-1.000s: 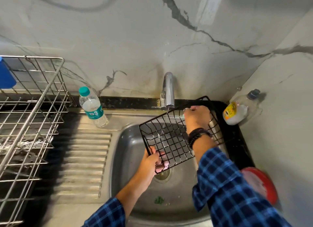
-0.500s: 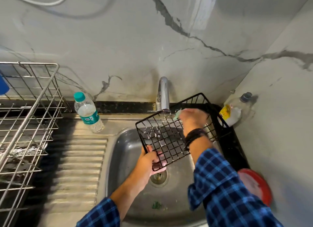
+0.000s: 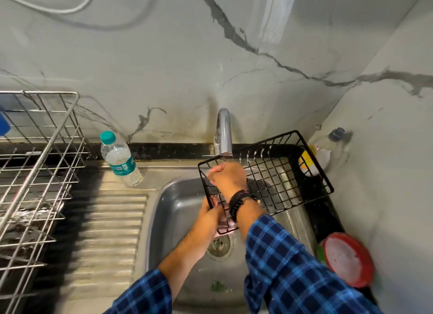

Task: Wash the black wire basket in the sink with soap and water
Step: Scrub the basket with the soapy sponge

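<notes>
The black wire basket [image 3: 281, 178] hangs tilted over the steel sink [image 3: 178, 210], its far end sticking out past the sink's right rim. My left hand [image 3: 210, 216] grips the basket's near corner from below, just above the drain [image 3: 219, 245]. My right hand [image 3: 228, 178] is fisted inside the basket against its left wall, directly under the tap [image 3: 223, 131]. A bit of pale green scrubber shows at its knuckles. I cannot make out running water.
A clear soap bottle [image 3: 321, 156] stands in the right corner behind the basket. A water bottle [image 3: 119, 159] sits left of the tap. A steel dish rack [image 3: 35, 173] fills the left counter. A red-rimmed lid [image 3: 346, 258] lies at the right.
The basket has swung so its far end points right. My right hand slid from the basket's far right side to its left wall under the tap. My left hand kept its grip.
</notes>
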Demonstrator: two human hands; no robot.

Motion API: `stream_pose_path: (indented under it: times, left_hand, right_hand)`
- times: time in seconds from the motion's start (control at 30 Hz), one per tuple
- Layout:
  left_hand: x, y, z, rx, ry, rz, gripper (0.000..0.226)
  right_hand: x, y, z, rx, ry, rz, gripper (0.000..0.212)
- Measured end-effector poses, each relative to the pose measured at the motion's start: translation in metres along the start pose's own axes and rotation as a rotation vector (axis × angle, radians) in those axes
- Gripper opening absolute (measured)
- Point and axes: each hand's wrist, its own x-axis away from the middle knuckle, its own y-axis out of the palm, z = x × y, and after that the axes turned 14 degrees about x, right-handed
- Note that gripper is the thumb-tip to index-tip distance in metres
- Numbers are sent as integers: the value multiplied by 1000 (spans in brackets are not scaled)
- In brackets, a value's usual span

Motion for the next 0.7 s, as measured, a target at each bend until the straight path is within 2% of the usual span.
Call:
stream_pose_path:
  times: [0.17, 0.27, 0.37, 0.47, 0.53, 0.63, 0.7]
  left_hand:
    - [-5, -13, -1, 33, 34, 58, 33]
    - [-7, -11, 0, 113, 111, 50, 37]
    - [-10, -16, 6, 163, 192, 59, 58]
    - [-8, -22, 7, 172, 134, -42, 73]
    - [-4, -19, 4, 184, 73, -124, 68]
    - [-1, -15, -2, 247, 58, -177, 69]
    - [-1, -15, -4, 273, 53, -217, 69]
  right_hand:
    - [5, -28, 6, 369, -329, -81, 8]
    - [13, -27, 12, 535, -391, -161, 8]
    - [24, -27, 15, 757, -435, -306, 4]
    - [32, -32, 15, 905, -450, -407, 7]
    - [26, -31, 8, 829, -433, -313, 5]
    - [16, -21, -8, 534, -364, -2, 8]
    - [16, -16, -14, 412, -327, 36, 8]
